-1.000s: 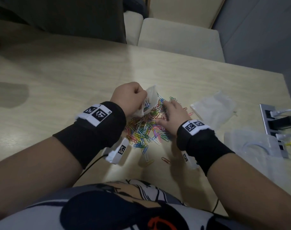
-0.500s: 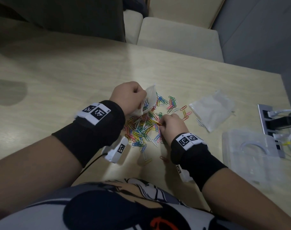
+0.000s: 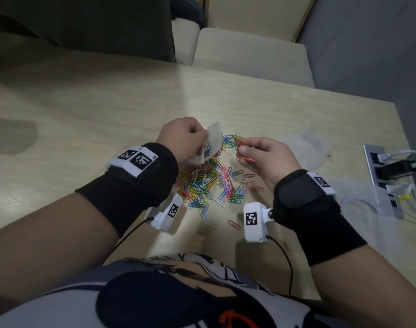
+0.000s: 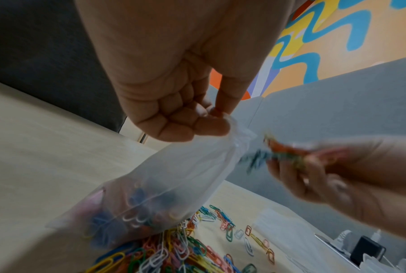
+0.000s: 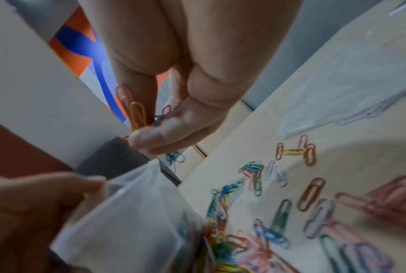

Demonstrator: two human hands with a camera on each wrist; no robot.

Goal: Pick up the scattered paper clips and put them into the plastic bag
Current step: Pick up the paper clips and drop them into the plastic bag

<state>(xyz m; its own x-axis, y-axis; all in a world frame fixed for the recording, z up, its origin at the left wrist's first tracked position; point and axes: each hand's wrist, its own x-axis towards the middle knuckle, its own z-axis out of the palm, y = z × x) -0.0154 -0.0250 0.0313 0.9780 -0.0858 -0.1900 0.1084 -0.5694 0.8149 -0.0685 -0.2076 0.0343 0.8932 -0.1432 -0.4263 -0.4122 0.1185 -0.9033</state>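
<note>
A heap of coloured paper clips lies on the pale wooden table between my wrists. My left hand pinches the rim of a small clear plastic bag and holds it up; the bag hangs with several clips at its bottom. My right hand is raised just right of the bag's mouth and pinches a small bunch of clips between thumb and fingers. In the right wrist view a pink and a yellow clip stick up from those fingers, with the bag below.
A second clear bag lies flat to the right of the heap. A clear plastic case and a metal hub with plugged cables sit at the table's right edge. A few stray clips lie near the front edge.
My right hand has lifted off the heap with a bunch of clips and turned towards the bag's mouth. The left hand has kept the bag held up in place.
</note>
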